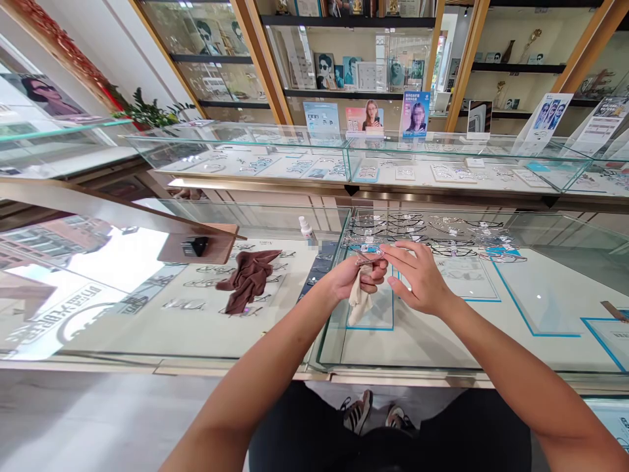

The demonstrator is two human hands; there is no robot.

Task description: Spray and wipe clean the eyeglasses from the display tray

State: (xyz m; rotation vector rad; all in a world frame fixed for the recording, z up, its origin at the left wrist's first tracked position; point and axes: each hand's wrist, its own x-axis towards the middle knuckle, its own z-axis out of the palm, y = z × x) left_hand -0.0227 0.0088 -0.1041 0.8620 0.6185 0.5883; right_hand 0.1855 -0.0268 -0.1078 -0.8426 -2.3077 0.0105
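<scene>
My left hand (350, 278) is closed around a pair of eyeglasses (367, 259) and a cream cleaning cloth (361, 303), which hangs down below the fingers. Much of the eyeglasses is hidden by the fingers. My right hand (419, 278) comes in from the right with its fingers stretched out and its thumb apart. Its fingertips reach the right end of the eyeglasses; whether they press on it I cannot tell. Both hands are above the glass display counter (363, 354). Rows of eyeglass frames (407, 229) are just beyond them.
A brown cloth (249, 278) lies crumpled on the counter to the left. Behind it stands a white spray bottle (306, 229). A wooden board (216, 244) with a small black object (194, 246) is further left. Another glass showcase (275, 147) runs across the back.
</scene>
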